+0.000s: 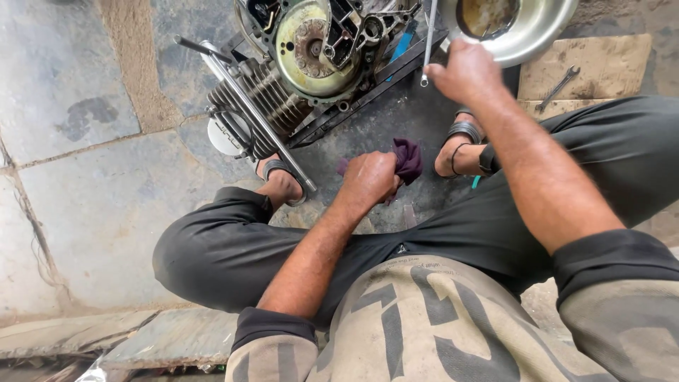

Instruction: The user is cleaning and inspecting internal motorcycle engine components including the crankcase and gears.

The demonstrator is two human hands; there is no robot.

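My left hand point(369, 178) is closed around a dark purple rag point(406, 159), low between my knees. A thin metal rod tool point(428, 42) is gripped in my right hand point(463, 73), its shaft rising toward the top edge of the view. Just left of that hand stands a motorcycle engine point(311, 56) with its side cover off, showing a round brass-coloured plate and finned cylinder. It rests on a dark frame on the stone floor.
A steel bowl point(541, 32) holding brownish liquid sits at the top right. A spanner point(557, 88) lies on a cardboard sheet point(601, 64). My sandalled feet point(281, 180) flank the engine. A chrome pipe point(247, 106) runs diagonally beside the cylinder.
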